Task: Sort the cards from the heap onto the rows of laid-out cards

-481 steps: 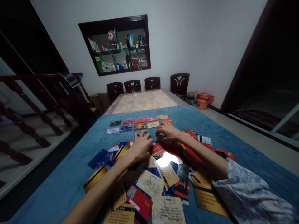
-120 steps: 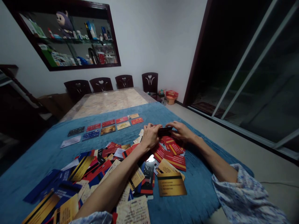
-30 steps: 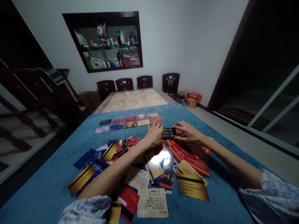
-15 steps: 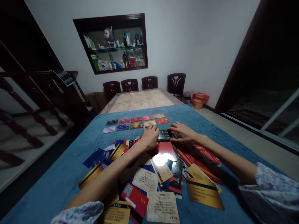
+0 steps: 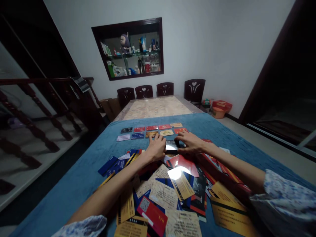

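A black card [image 5: 171, 145] with pale lettering lies between my two hands, above the near pile of cards. My left hand [image 5: 156, 148] holds its left end, the other fingers spread toward the rows behind. At the right end, my right hand [image 5: 190, 142] grips the card between thumb and bent fingers. Just below sits a red card [image 5: 187, 164] with a bright glare beside it on a gold card [image 5: 181, 186]. Beyond my hands, cards lie in two neat rows, among them a purple-white card [image 5: 123, 138] and a blue card [image 5: 137, 135].
Loose cards overlap in a pile, including a red card with a QR code [image 5: 151, 215] and blue cards [image 5: 108, 165]. A blue cloth [image 5: 81, 184] covers the near table. Dark chairs [image 5: 195, 90] stand at the far end, below a wall shelf [image 5: 133, 56].
The view has shifted, so the scene sits farther right and slightly lower. My left hand's fingers have spread wider. The black card stays between both hands.
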Action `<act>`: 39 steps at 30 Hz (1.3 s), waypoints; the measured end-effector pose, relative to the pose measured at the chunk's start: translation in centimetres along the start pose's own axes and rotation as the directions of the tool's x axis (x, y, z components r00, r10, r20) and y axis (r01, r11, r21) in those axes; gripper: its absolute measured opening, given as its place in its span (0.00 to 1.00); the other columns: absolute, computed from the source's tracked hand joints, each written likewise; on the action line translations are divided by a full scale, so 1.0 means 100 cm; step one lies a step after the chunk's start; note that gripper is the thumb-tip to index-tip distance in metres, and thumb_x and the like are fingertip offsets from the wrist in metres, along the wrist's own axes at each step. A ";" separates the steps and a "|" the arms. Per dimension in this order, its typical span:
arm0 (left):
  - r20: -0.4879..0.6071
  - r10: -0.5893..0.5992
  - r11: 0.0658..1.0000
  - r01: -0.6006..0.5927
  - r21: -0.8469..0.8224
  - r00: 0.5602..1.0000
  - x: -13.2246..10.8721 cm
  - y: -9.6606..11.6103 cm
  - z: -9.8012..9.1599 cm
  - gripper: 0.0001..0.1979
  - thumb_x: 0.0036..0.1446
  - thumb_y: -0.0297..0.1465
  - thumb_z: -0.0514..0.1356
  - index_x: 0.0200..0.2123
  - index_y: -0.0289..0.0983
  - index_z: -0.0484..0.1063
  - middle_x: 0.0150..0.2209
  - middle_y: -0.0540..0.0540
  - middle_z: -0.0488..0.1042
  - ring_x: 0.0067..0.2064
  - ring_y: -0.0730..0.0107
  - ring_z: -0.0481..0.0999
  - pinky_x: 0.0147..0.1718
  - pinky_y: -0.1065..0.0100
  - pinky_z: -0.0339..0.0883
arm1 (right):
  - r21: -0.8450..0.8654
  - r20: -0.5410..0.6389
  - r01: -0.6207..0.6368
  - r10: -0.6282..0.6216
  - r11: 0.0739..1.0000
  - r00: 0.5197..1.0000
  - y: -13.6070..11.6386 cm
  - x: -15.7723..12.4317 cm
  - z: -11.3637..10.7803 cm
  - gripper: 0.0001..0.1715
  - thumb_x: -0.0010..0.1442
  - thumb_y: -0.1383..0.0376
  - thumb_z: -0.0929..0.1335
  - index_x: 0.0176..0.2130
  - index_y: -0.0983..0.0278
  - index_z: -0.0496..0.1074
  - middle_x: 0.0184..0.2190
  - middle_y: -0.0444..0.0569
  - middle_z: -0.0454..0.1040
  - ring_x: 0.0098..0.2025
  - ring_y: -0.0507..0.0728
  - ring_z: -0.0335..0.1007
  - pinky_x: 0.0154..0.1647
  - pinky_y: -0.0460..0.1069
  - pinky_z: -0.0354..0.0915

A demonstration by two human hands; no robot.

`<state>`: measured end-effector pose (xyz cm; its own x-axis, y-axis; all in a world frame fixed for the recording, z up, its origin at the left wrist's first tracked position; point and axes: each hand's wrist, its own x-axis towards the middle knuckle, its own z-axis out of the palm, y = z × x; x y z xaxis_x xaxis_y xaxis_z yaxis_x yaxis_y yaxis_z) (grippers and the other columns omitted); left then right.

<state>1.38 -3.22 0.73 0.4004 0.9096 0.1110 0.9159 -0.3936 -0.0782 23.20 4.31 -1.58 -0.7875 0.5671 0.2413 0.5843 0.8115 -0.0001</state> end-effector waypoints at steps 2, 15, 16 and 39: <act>0.004 -0.006 1.000 0.006 0.007 1.000 -0.003 -0.006 0.000 0.16 0.55 0.30 0.60 0.48 0.37 0.68 0.55 0.36 0.68 0.60 0.49 0.61 0.56 0.45 0.56 | 0.002 0.001 -0.001 0.001 1.000 1.000 -0.004 0.008 0.004 0.26 0.54 0.53 0.73 0.50 0.61 0.74 0.44 0.57 0.74 0.47 0.66 0.68 0.43 0.57 0.66; 0.074 -0.076 0.997 0.074 0.028 0.994 -0.021 -0.052 0.001 0.17 0.56 0.30 0.60 0.50 0.36 0.67 0.57 0.36 0.68 0.60 0.49 0.63 0.54 0.47 0.60 | -0.051 0.131 0.017 -0.010 0.999 0.991 -0.039 0.060 0.002 0.30 0.57 0.52 0.71 0.53 0.65 0.73 0.51 0.61 0.72 0.53 0.67 0.65 0.46 0.56 0.64; 0.076 -0.082 0.996 0.079 0.033 0.994 -0.022 -0.056 0.001 0.17 0.56 0.30 0.60 0.50 0.36 0.67 0.57 0.36 0.68 0.60 0.49 0.63 0.54 0.48 0.60 | -0.058 0.144 0.017 -0.008 0.998 0.990 -0.042 0.064 0.001 0.29 0.58 0.52 0.71 0.53 0.65 0.73 0.51 0.60 0.72 0.53 0.67 0.65 0.47 0.57 0.64; 0.141 -0.222 0.971 0.206 0.117 0.965 -0.022 -0.158 -0.015 0.21 0.56 0.27 0.58 0.54 0.36 0.66 0.56 0.36 0.67 0.58 0.50 0.65 0.53 0.52 0.63 | -0.059 0.195 0.053 -0.041 0.997 0.980 -0.070 0.189 0.000 0.28 0.58 0.49 0.71 0.50 0.65 0.75 0.51 0.60 0.73 0.54 0.66 0.68 0.44 0.51 0.64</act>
<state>-13.98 0.80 3.17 0.1793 0.9837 -0.0153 0.9692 -0.1793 -0.1690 4.23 9.33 3.00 -0.8337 0.5502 0.0475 0.5523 0.8307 0.0699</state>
